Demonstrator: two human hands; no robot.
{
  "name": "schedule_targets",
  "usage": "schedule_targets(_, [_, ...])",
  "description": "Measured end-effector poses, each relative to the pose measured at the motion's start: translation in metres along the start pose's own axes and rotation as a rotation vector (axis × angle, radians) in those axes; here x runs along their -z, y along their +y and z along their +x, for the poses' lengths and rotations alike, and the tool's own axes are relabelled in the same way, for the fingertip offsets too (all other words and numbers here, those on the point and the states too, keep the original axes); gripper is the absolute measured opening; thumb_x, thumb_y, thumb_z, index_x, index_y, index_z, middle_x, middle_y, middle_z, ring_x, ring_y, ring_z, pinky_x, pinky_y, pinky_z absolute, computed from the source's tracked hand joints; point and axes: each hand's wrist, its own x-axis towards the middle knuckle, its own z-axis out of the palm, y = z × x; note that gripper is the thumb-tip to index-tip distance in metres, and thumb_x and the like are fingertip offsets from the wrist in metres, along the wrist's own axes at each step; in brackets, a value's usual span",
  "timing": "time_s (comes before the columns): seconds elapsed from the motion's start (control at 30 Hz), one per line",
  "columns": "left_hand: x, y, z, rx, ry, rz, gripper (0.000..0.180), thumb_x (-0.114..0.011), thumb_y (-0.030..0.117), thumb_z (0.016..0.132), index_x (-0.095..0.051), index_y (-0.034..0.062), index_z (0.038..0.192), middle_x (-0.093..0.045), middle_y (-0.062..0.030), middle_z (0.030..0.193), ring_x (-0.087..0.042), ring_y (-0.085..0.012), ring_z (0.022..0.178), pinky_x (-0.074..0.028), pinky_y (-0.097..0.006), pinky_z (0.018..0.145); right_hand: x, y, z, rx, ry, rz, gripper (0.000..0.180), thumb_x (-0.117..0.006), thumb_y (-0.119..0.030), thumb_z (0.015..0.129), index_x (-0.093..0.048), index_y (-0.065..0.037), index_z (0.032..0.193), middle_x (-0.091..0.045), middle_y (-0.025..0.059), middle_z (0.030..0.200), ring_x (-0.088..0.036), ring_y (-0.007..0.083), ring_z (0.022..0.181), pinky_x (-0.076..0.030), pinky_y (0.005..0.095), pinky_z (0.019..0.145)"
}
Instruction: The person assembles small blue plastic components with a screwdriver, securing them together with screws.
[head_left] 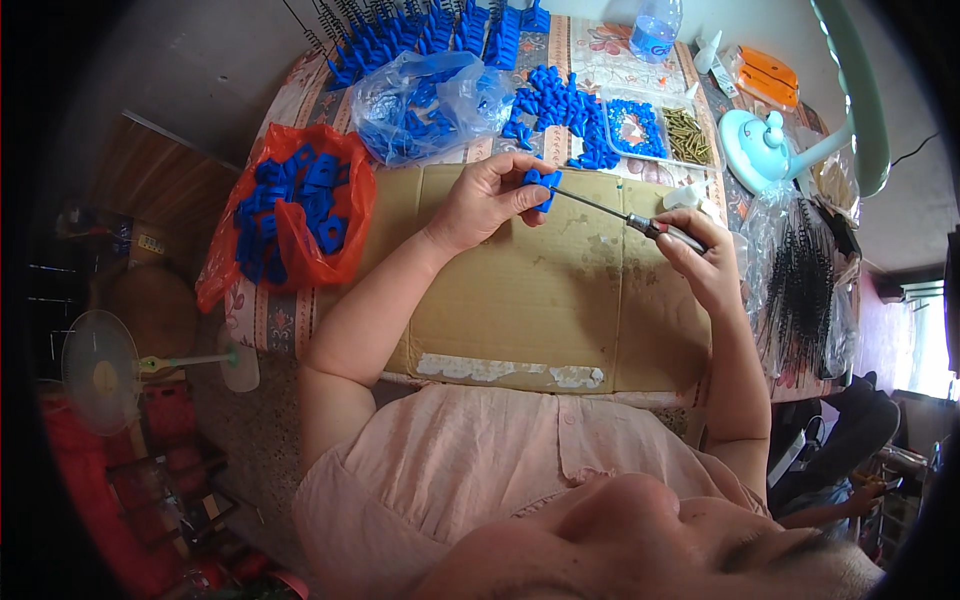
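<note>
Over the far part of a flat cardboard sheet point(510, 300), my left hand point(490, 200) pinches a small blue plastic part point(543, 186) between thumb and fingers. My right hand point(700, 255) is wrapped round the handle of a screwdriver point(600, 207). Its long metal shaft points left, with the tip at the blue part; whether it sits in a screw there I cannot tell. Left of my left forearm, a red plastic bag point(350, 250) holds several blue plastic pieces point(290, 200).
Beyond the cardboard lie a clear bag of blue parts point(430, 110), loose blue pieces point(565, 105) and a tray with brass-coloured screws point(687, 135). A pale green lamp base point(755, 150) stands right, near black springy strands point(800, 280). A bottle point(655, 30) stands at the back.
</note>
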Motion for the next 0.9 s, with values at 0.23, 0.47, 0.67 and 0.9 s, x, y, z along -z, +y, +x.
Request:
schedule_targets(0.23, [-0.002, -0.001, -0.001, -0.025, 0.006, 0.031, 0.022, -0.063, 0.005, 0.087, -0.06, 0.0023, 0.109, -0.06, -0.0028, 0.083, -0.06, -0.0113, 0.07, -0.052, -0.025, 0.064, 0.003, 0.009, 0.003, -0.244, -0.022, 0.364, 0.018, -0.062, -0.018, 0.087, -0.059, -0.001, 0.094, -0.046, -0.0047, 0.062, -0.035, 0.0011, 0.047, -0.021, 0.0176, 0.041])
schedule_targets(0.47, [-0.004, -0.002, -0.002, -0.054, 0.021, 0.026, 0.022, -0.063, 0.006, 0.087, -0.059, 0.0031, 0.109, -0.059, -0.0026, 0.086, -0.06, -0.0109, 0.072, -0.052, -0.024, 0.064, 0.003, 0.012, 0.003, -0.294, -0.061, 0.532, 0.019, -0.061, -0.019, 0.088, -0.058, -0.001, 0.09, -0.042, -0.0059, 0.06, -0.033, 0.0016, 0.045, -0.021, 0.0186, 0.04])
schedule_targets(0.67, [-0.003, -0.002, -0.001, -0.001, -0.006, 0.002, 0.023, -0.061, 0.006, 0.089, -0.056, 0.0034, 0.111, -0.058, -0.0019, 0.085, -0.06, -0.011, 0.071, -0.052, -0.024, 0.063, -0.003, 0.008, 0.002, -0.098, 0.018, 0.074, 0.017, -0.064, -0.015, 0.087, -0.062, 0.0, 0.094, -0.055, -0.0026, 0.07, -0.046, 0.0022, 0.055, -0.033, 0.0185, 0.047])
schedule_targets(0.9, [-0.002, -0.001, 0.0, 0.026, -0.031, 0.002, 0.024, -0.062, 0.008, 0.088, -0.056, 0.0032, 0.112, -0.058, -0.0021, 0.086, -0.06, -0.0109, 0.071, -0.052, -0.024, 0.064, -0.007, 0.004, 0.0, 0.186, 0.054, -0.172, 0.022, -0.067, -0.011, 0.084, -0.064, 0.001, 0.102, -0.064, 0.0016, 0.081, -0.057, 0.0057, 0.071, -0.045, 0.0202, 0.063])
